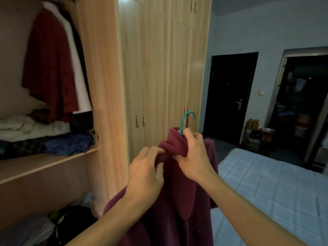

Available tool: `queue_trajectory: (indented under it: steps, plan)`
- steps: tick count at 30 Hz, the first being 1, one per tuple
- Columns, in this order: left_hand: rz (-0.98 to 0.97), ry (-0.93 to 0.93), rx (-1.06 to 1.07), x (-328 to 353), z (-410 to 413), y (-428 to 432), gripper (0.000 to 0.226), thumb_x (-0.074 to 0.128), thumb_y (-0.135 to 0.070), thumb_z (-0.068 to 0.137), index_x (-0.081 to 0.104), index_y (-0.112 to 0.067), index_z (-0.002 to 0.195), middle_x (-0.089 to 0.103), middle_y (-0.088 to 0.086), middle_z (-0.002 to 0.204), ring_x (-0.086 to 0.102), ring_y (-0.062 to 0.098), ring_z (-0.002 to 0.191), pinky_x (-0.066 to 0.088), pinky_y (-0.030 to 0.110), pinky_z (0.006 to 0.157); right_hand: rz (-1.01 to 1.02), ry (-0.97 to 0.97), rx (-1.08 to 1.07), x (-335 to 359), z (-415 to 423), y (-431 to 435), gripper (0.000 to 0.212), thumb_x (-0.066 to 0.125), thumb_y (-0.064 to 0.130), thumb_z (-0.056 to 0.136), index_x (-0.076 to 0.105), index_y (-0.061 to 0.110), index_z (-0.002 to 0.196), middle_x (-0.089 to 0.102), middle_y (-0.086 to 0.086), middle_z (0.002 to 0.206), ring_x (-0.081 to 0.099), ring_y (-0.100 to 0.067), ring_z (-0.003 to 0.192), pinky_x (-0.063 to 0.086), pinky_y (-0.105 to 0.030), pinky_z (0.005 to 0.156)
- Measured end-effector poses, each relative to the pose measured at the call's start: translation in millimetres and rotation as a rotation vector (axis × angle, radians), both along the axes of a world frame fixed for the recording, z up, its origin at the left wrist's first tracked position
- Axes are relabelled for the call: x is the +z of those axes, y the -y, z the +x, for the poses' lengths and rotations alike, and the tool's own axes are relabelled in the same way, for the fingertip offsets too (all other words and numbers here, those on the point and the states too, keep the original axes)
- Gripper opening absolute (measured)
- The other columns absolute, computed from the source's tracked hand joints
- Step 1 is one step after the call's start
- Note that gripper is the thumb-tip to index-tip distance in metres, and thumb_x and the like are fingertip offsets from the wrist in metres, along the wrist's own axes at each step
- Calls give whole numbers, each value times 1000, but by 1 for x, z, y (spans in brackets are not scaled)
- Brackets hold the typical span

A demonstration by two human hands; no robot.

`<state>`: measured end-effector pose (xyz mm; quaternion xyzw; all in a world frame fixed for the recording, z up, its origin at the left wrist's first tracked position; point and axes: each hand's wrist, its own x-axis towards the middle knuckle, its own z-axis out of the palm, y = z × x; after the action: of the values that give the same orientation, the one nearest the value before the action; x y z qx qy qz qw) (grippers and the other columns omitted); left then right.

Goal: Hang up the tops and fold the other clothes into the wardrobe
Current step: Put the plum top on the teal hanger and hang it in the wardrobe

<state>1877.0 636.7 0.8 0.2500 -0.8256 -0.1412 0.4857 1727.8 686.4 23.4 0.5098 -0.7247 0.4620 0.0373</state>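
Note:
A maroon fleece top (pixel 179 201) hangs in front of me on a teal hanger (pixel 186 119), whose hook sticks up above the collar. My right hand (pixel 192 157) grips the collar and the hanger's neck. My left hand (pixel 146 176) pinches the collar fabric just to the left. The open wardrobe (pixel 104 86) stands to the left; a dark red garment (pixel 48 64) and a white one (pixel 76 68) hang inside it.
Folded clothes (pixel 44 137) lie on the wardrobe's middle shelf, and more dark items (pixel 71 222) sit below. Shut wardrobe doors (pixel 159 77) are straight ahead. A bed with a light blue cover (pixel 266 192) lies to the right, with dark doorways (pixel 230 96) behind it.

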Motion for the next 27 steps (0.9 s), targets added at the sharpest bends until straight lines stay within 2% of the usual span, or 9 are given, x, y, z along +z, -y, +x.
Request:
queue_trajectory:
  steps: [3, 6, 10, 13, 16, 18, 20, 24, 27]
  plan:
    - [49, -34, -28, -8, 26, 12, 38, 73, -1, 79, 62, -25, 106, 54, -13, 97, 53, -1, 80, 42, 14, 71, -97, -45, -28, -9, 29, 21, 61, 73, -3, 77, 50, 22, 127, 43, -2, 123, 50, -13, 110, 37, -2, 89]
    - [87, -41, -18, -15, 42, 20, 40, 73, -3, 81, 59, -29, 109, 51, -16, 99, 52, -5, 86, 42, 11, 73, -194, -39, -8, -18, 48, 37, 63, 67, -11, 76, 53, 19, 129, 45, 1, 120, 44, 1, 101, 29, 7, 87]
    - [73, 9, -40, -18, 56, 28, 45, 71, -7, 83, 57, -30, 120, 52, -15, 107, 51, -2, 85, 42, 11, 81, -278, -37, 35, -27, 50, 56, 64, 64, -18, 73, 55, 14, 128, 46, 1, 118, 46, 2, 106, 31, 1, 98]
    - [25, 81, -70, -14, 69, 33, 39, 68, -24, 91, 58, -26, 129, 58, -13, 112, 53, 0, 95, 36, 5, 84, -299, -22, 95, -30, 41, 68, 62, 66, -18, 72, 57, 11, 125, 50, -1, 115, 53, -8, 108, 38, -10, 101]
    - [-88, 190, -69, -2, 84, 42, 31, 51, -42, 98, 66, -24, 118, 66, -11, 104, 58, 4, 95, 41, 11, 84, -324, 13, 200, -30, 30, 76, 59, 68, -18, 72, 59, 14, 120, 53, -2, 115, 58, -14, 110, 43, -18, 101]
    - [-198, 284, -71, 8, 94, 58, 30, 45, -40, 98, 68, -23, 106, 65, -9, 97, 59, 9, 91, 46, 25, 82, -341, 46, 272, -30, 25, 82, 59, 70, -17, 73, 58, 24, 114, 56, -1, 113, 59, -11, 109, 43, -16, 98]
    - [-276, 348, -44, 16, 99, 80, 21, 52, -31, 98, 69, -20, 102, 65, -6, 96, 60, 13, 92, 48, 31, 81, -340, 72, 344, -30, 22, 88, 61, 70, -14, 75, 57, 32, 111, 57, 0, 114, 59, -8, 109, 44, -18, 98]
    - [-285, 340, 111, 21, 97, 126, 21, 60, -26, 97, 64, -23, 117, 64, -9, 103, 61, 13, 95, 50, 33, 76, -314, 144, 523, -26, 21, 97, 57, 68, -10, 78, 60, 35, 112, 60, -1, 114, 60, -17, 112, 46, -34, 102]
    - [-273, 302, 118, 16, 88, 151, 39, 63, -24, 95, 55, -27, 132, 63, -10, 117, 59, 14, 107, 48, 30, 84, -277, 183, 663, -20, 28, 97, 47, 68, 1, 79, 61, 33, 113, 60, 1, 116, 60, -18, 115, 45, -32, 103]
